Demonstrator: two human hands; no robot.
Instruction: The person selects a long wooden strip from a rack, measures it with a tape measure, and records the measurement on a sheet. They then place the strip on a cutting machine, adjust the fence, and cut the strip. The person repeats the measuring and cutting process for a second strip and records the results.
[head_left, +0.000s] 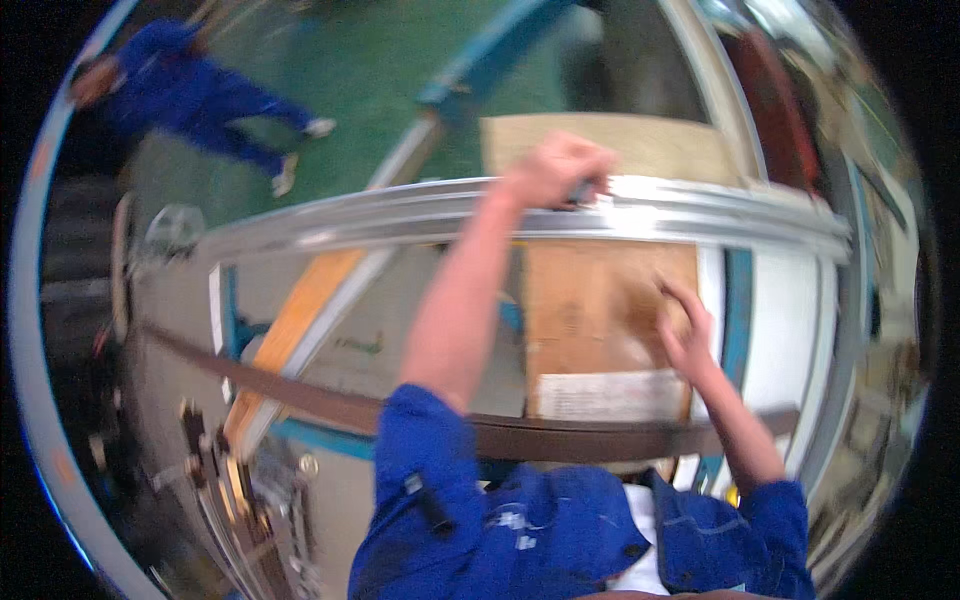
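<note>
A long silvery metal profile (400, 217) with lengthwise grooves lies across the bench from left to right. Over it, my left hand (560, 172) is closed, its arm stretched far forward. Something small and dark shows at the fingers, too blurred to name. My right hand (690, 330) is held above a brown board (570, 310), with thumb and fingers apart and nothing visible in them. A white printed sheet (610, 396) lies at the board's near end.
A dark brown rail (340, 402) runs along my side of the bench. Slanted wooden and metal supports (300, 310) cross beneath the profile. Thin bars (235, 490) stand at lower left. A person in blue (200, 95) is on the green floor at far left.
</note>
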